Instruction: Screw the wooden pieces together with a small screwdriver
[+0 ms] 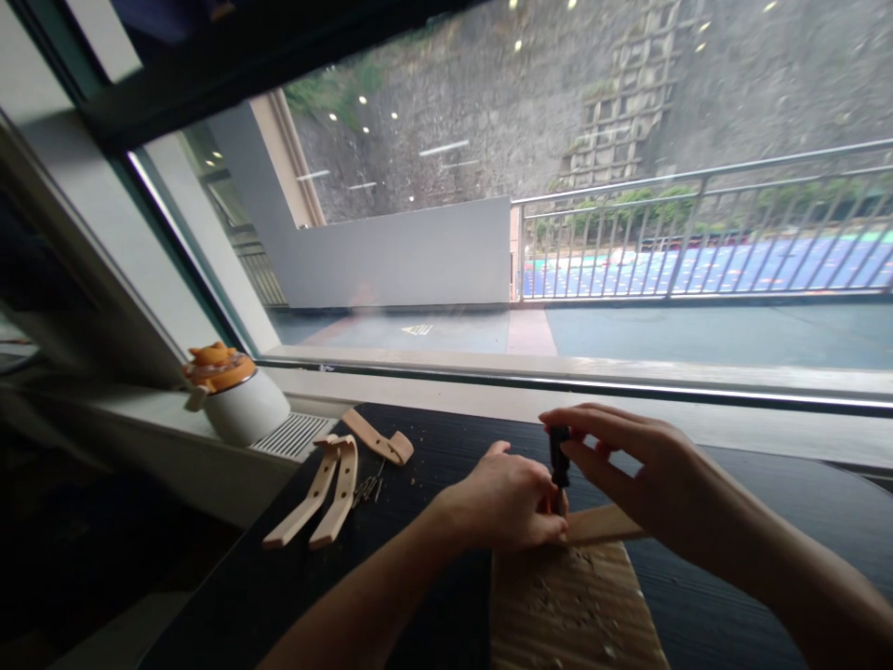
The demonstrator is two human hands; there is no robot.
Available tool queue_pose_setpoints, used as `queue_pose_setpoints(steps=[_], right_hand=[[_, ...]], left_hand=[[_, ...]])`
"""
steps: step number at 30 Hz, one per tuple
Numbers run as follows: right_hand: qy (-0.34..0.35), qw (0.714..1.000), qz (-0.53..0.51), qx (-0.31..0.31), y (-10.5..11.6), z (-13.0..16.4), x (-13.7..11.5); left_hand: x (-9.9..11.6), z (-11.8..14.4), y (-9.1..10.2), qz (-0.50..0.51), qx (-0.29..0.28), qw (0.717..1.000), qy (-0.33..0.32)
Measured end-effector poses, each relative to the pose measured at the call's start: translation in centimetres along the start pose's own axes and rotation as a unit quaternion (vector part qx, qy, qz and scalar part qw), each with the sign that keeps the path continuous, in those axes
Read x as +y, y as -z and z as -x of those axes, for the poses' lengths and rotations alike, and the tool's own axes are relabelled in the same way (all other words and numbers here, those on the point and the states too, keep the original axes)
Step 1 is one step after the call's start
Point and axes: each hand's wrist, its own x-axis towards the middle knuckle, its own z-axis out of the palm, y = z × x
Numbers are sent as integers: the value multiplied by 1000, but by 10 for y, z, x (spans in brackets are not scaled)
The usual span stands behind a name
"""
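My right hand (pixel 632 461) grips the black handle of a screwdriver (pixel 559 453) between thumb and fingers. The tool stands nearly upright, its lower end down by my left fingertips. My left hand (pixel 509 502) is closed around that spot, pressing on a pale wooden piece (pixel 604 525) that lies across a wooden board (pixel 568 605). What sits at the screwdriver's tip is hidden by the left fingers. Holes and bits of debris mark the board's top.
Left of my hands lie curved wooden hooks with holes (pixel 341 493), another hook (pixel 379 437) and several loose screws (pixel 369 488) on the black table (pixel 433 586). A white pot with an orange lid (pixel 247 409) stands on the sill below a large window.
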Motion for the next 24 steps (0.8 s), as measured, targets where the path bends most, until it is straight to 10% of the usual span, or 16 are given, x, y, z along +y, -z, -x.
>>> queue_pose_setpoints(steps=[24], right_hand=[[-26,999,24,11,2,-2,9]], left_hand=[[1,1,3,-10,-7,1000,-6]])
